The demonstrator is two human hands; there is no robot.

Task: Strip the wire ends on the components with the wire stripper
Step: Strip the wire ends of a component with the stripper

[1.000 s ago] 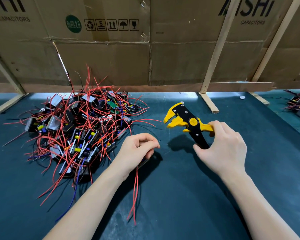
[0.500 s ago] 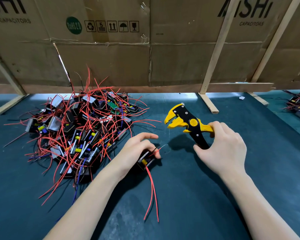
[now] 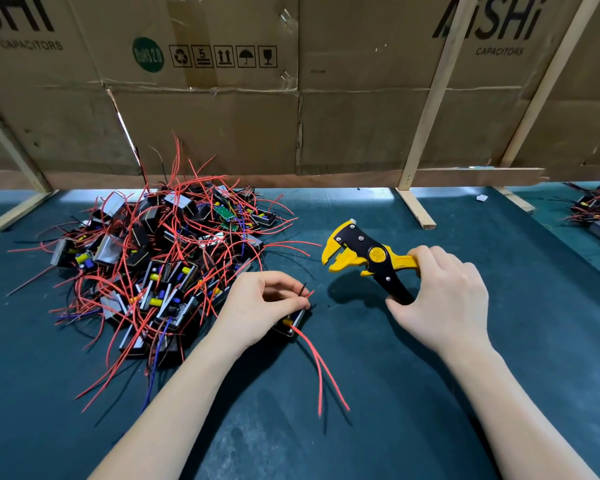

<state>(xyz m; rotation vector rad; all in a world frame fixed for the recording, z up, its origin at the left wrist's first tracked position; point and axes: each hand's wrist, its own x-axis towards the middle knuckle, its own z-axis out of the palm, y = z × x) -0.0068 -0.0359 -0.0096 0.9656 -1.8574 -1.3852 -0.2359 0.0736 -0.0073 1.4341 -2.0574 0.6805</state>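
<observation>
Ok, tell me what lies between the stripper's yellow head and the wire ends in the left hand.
Head view: only bare green mat separates the wire stripper from the wire ends pinched by the left hand.

A yellow-and-black wire stripper (image 3: pixel 368 259) is gripped by its handles, head open and aimed left. Left of that grip, a small black component (image 3: pixel 291 322) is pinched, its two red wires (image 3: pixel 321 368) trailing down onto the mat
</observation>
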